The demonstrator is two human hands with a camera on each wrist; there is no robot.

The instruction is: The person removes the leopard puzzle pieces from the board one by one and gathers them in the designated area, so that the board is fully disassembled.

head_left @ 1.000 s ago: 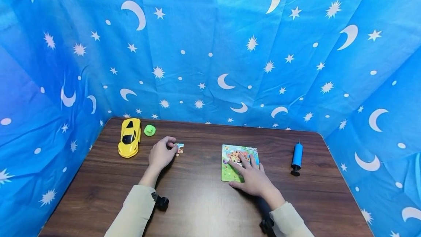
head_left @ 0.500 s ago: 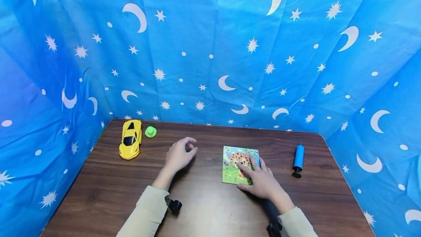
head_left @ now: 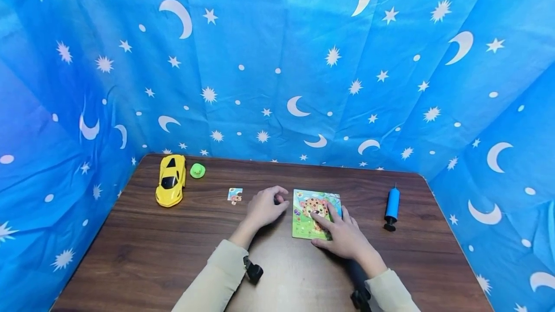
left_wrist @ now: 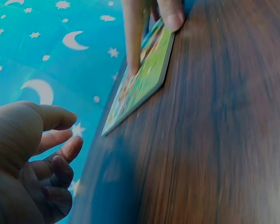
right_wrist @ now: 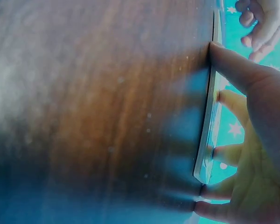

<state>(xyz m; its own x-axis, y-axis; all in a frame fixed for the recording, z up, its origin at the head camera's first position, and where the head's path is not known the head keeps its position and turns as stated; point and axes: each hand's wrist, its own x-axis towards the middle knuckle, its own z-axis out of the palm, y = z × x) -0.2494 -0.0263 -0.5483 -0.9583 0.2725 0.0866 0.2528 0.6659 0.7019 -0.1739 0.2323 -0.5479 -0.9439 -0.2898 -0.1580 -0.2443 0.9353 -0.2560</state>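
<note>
A square jigsaw puzzle [head_left: 303, 225] with a spotted leopard on green and blue lies flat on the table. My right hand [head_left: 347, 237] rests on its right part with spread fingers. Its thumb touches the near edge, as the right wrist view shows at the puzzle's edge [right_wrist: 206, 140]. Just left of the puzzle, my left hand [head_left: 265, 207] hovers with loosely bent fingers, holding nothing. In the left wrist view a gap separates the left hand [left_wrist: 32, 158] from the puzzle [left_wrist: 149, 79]. A loose jigsaw piece [head_left: 234, 194] lies on the table, left of my left hand.
A yellow toy car [head_left: 171, 182] and a small green toy [head_left: 197, 171] stand at the back left of the brown table [head_left: 130, 254]. To the right lies a blue hand pump [head_left: 392, 206]. A blue curtain [head_left: 243, 105] with moons and stars encloses the back and sides.
My left hand has moved right, away from the loose jigsaw piece and towards the puzzle. My right hand has shifted slightly right on the puzzle, uncovering more of the leopard.
</note>
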